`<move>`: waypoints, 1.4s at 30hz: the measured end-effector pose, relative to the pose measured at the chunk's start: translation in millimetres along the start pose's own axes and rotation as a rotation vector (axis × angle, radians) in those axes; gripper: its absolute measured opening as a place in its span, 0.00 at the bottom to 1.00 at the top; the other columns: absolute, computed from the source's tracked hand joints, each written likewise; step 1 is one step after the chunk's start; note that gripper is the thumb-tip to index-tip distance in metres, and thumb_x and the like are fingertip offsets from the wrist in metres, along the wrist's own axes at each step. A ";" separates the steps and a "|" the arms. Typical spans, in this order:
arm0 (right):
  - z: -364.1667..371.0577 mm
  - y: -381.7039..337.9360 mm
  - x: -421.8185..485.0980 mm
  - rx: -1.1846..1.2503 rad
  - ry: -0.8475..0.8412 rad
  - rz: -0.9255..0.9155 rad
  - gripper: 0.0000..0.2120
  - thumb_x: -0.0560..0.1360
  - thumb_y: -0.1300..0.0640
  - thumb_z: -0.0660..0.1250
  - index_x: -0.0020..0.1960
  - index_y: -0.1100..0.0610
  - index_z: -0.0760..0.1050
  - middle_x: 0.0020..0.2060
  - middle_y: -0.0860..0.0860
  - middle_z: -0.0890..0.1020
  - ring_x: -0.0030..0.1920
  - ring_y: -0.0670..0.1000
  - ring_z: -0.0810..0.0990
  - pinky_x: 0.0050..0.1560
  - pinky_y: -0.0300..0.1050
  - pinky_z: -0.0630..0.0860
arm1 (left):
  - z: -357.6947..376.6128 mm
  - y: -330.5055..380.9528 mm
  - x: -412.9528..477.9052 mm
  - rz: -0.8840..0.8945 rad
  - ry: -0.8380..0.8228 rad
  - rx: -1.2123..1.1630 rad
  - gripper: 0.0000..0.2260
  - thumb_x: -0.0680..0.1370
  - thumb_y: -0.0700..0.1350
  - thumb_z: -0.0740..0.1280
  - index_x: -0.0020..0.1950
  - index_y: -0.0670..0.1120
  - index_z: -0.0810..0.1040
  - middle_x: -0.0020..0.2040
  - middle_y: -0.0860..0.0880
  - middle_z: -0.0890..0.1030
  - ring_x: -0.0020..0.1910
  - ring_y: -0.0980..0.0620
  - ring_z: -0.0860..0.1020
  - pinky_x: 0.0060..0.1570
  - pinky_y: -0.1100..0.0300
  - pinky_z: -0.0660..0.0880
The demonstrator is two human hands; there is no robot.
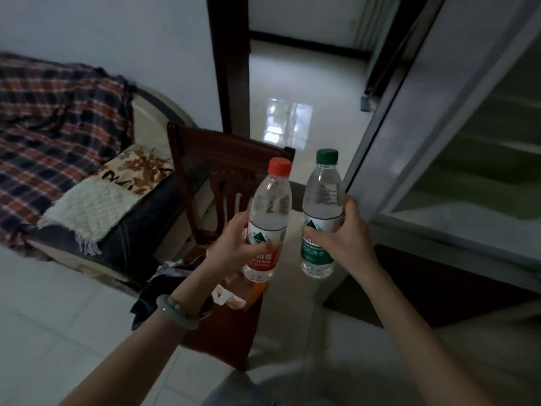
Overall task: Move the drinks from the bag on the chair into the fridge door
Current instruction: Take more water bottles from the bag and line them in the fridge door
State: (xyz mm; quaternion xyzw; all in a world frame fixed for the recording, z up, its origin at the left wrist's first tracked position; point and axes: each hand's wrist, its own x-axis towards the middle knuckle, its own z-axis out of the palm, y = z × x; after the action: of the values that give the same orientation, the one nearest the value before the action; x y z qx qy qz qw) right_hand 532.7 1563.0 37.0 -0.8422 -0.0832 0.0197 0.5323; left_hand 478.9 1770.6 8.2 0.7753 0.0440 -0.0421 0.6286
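My left hand (231, 247) grips a clear water bottle with a red cap and red label (270, 206), held upright above the chair. My right hand (348, 238) grips a second clear bottle with a green cap and green label (322, 200), also upright, just right of the first. Below them stands a dark wooden chair (222, 159) with an orange and white bag (234, 294) lying crumpled on its seat, partly hidden by my left forearm. The open fridge door (415, 118) rises at the right, with the fridge's shelves (497, 159) visible behind it.
A sofa (58, 136) with a plaid blanket and a patterned cushion sits at the left. A dark door frame (228, 63) stands behind the chair, opening onto a shiny tiled floor (287, 118). A dark mat (424, 288) lies on the floor before the fridge.
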 end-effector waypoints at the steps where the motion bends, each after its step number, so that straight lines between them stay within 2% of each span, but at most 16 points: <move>1: -12.8 1.7 -5.7 0.014 0.027 0.000 0.34 0.62 0.57 0.78 0.62 0.51 0.65 0.52 0.44 0.76 0.53 0.45 0.76 0.50 0.40 0.75 | 12.8 5.6 1.6 0.042 0.004 0.037 0.25 0.68 0.45 0.75 0.57 0.63 0.68 0.62 0.49 0.74 0.61 0.52 0.75 0.60 0.49 0.74; 3: -41.9 6.8 -19.2 0.032 0.082 0.001 0.35 0.62 0.59 0.78 0.63 0.51 0.64 0.53 0.45 0.76 0.54 0.46 0.76 0.53 0.45 0.75 | 40.2 14.8 4.7 0.117 -0.008 0.080 0.25 0.68 0.42 0.75 0.57 0.61 0.69 0.60 0.50 0.75 0.58 0.54 0.76 0.56 0.59 0.75; 5: -76.1 15.6 -34.5 0.045 0.142 0.004 0.35 0.61 0.59 0.78 0.63 0.52 0.65 0.54 0.46 0.76 0.54 0.46 0.76 0.53 0.45 0.76 | 71.9 26.8 7.6 0.149 -0.047 0.095 0.24 0.67 0.43 0.76 0.58 0.58 0.70 0.58 0.51 0.77 0.55 0.56 0.76 0.50 0.66 0.74; 7: -114.9 27.6 -53.3 0.043 0.199 0.017 0.35 0.61 0.59 0.79 0.63 0.51 0.64 0.53 0.45 0.76 0.52 0.43 0.76 0.50 0.39 0.76 | 110.2 39.7 10.7 0.174 -0.100 0.115 0.26 0.66 0.46 0.77 0.61 0.54 0.71 0.56 0.54 0.77 0.55 0.57 0.77 0.49 0.67 0.74; 10: -176.2 48.6 -86.7 0.044 0.282 0.036 0.35 0.62 0.58 0.78 0.62 0.48 0.64 0.50 0.40 0.77 0.48 0.35 0.76 0.43 0.27 0.73 | 177.3 61.1 9.0 0.216 -0.141 0.151 0.27 0.66 0.45 0.77 0.62 0.49 0.71 0.53 0.56 0.78 0.51 0.63 0.76 0.42 0.74 0.72; 12: -219.0 64.7 -111.3 0.042 0.348 0.050 0.34 0.61 0.58 0.79 0.60 0.46 0.65 0.48 0.37 0.77 0.46 0.30 0.76 0.41 0.23 0.73 | 227.5 76.3 2.4 0.215 -0.167 0.127 0.27 0.65 0.44 0.78 0.61 0.47 0.73 0.51 0.55 0.79 0.46 0.66 0.77 0.38 0.76 0.72; 14: -259.4 81.7 -134.4 0.010 0.407 0.078 0.32 0.60 0.57 0.79 0.58 0.46 0.66 0.48 0.37 0.77 0.47 0.30 0.76 0.42 0.25 0.73 | 276.2 84.7 -4.4 0.211 -0.190 0.092 0.25 0.63 0.40 0.78 0.57 0.48 0.74 0.47 0.57 0.79 0.42 0.71 0.77 0.36 0.77 0.72; 17: -315.5 106.8 -168.6 -0.023 0.482 0.102 0.33 0.60 0.56 0.80 0.59 0.49 0.67 0.50 0.41 0.78 0.51 0.41 0.78 0.49 0.40 0.77 | 345.2 91.8 -14.1 0.204 -0.251 0.055 0.25 0.61 0.40 0.80 0.55 0.48 0.75 0.47 0.57 0.81 0.44 0.69 0.79 0.40 0.72 0.75; 20: -358.3 124.3 -201.1 -0.013 0.546 0.125 0.35 0.61 0.58 0.79 0.62 0.49 0.66 0.51 0.43 0.78 0.52 0.43 0.78 0.49 0.38 0.75 | 402.4 101.1 -26.4 0.215 -0.315 0.022 0.26 0.60 0.40 0.80 0.55 0.48 0.76 0.50 0.55 0.82 0.48 0.62 0.81 0.45 0.67 0.76; 23: -391.8 138.7 -226.2 -0.009 0.623 0.151 0.36 0.60 0.59 0.79 0.63 0.50 0.66 0.52 0.45 0.79 0.52 0.45 0.78 0.51 0.42 0.76 | 449.3 118.1 -37.4 0.255 -0.374 0.014 0.23 0.61 0.36 0.79 0.51 0.51 0.77 0.48 0.56 0.82 0.46 0.64 0.80 0.42 0.72 0.76; 27: -423.0 155.7 -247.0 0.002 0.725 0.197 0.36 0.60 0.59 0.79 0.62 0.46 0.65 0.49 0.41 0.78 0.49 0.44 0.78 0.49 0.41 0.75 | 499.3 133.0 -32.1 0.283 -0.471 0.015 0.23 0.61 0.38 0.79 0.51 0.52 0.77 0.48 0.56 0.82 0.47 0.64 0.80 0.44 0.70 0.77; 32: -465.2 176.6 -253.4 0.020 0.872 0.233 0.35 0.60 0.60 0.78 0.58 0.39 0.64 0.49 0.38 0.78 0.50 0.39 0.78 0.50 0.42 0.76 | 563.1 151.2 -9.3 0.317 -0.552 0.041 0.22 0.60 0.35 0.79 0.51 0.45 0.79 0.45 0.53 0.82 0.40 0.69 0.79 0.40 0.75 0.74; 34: -486.4 186.1 -251.2 -0.003 0.932 0.236 0.35 0.60 0.60 0.78 0.58 0.40 0.64 0.50 0.38 0.77 0.51 0.41 0.78 0.51 0.44 0.76 | 591.1 158.1 3.7 0.336 -0.596 0.031 0.21 0.61 0.34 0.79 0.48 0.49 0.78 0.43 0.56 0.81 0.39 0.70 0.79 0.39 0.76 0.73; 36: -508.7 197.1 -247.0 -0.050 0.988 0.234 0.35 0.60 0.60 0.77 0.60 0.43 0.64 0.51 0.42 0.77 0.52 0.45 0.78 0.51 0.45 0.76 | 620.7 164.2 20.1 0.349 -0.633 0.022 0.21 0.61 0.34 0.79 0.47 0.51 0.76 0.44 0.56 0.81 0.41 0.66 0.80 0.40 0.73 0.75; 39: -542.2 216.1 -236.8 -0.105 1.084 0.250 0.34 0.59 0.60 0.77 0.60 0.46 0.65 0.50 0.47 0.79 0.50 0.48 0.79 0.50 0.46 0.77 | 666.1 171.7 47.4 0.359 -0.663 0.048 0.22 0.61 0.38 0.80 0.52 0.46 0.77 0.47 0.51 0.81 0.48 0.54 0.80 0.41 0.69 0.74; 42: -570.8 234.3 -225.9 -0.119 1.145 0.297 0.34 0.60 0.62 0.77 0.61 0.50 0.66 0.48 0.49 0.79 0.47 0.50 0.80 0.47 0.44 0.76 | 707.5 177.3 68.2 0.410 -0.718 0.092 0.26 0.62 0.42 0.80 0.57 0.47 0.76 0.50 0.51 0.81 0.48 0.54 0.79 0.43 0.67 0.74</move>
State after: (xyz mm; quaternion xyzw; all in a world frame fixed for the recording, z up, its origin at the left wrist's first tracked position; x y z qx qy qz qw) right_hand 407.6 918.3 60.6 -0.7499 0.3348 -0.3681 0.4360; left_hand 561.1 1042.8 26.3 0.7315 -0.3353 -0.1855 0.5640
